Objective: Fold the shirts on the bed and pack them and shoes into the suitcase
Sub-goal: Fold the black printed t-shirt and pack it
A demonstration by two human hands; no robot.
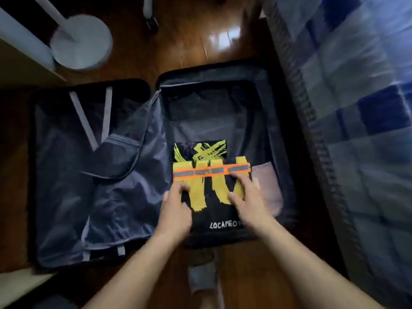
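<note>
Head view: suitcase (223, 83) lies open on floor (189, 47) beside bed (356, 108). Folded black shirt (214, 210) with yellow print sits in right half, near end. My left hand (176, 208) and right hand (247, 197) rest on shirt; fingers look loosely curled on cloth, pressing, though blur leaves real grip unclear. Pale folded item (265, 186) lies just beside shirt. Left half holds lining only. I judge packing begun; no shoes visible, still to pack.

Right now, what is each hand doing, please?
Left hand: open, fingers resting on the folded shirt.
Right hand: open, fingers pressing the same shirt.
</note>
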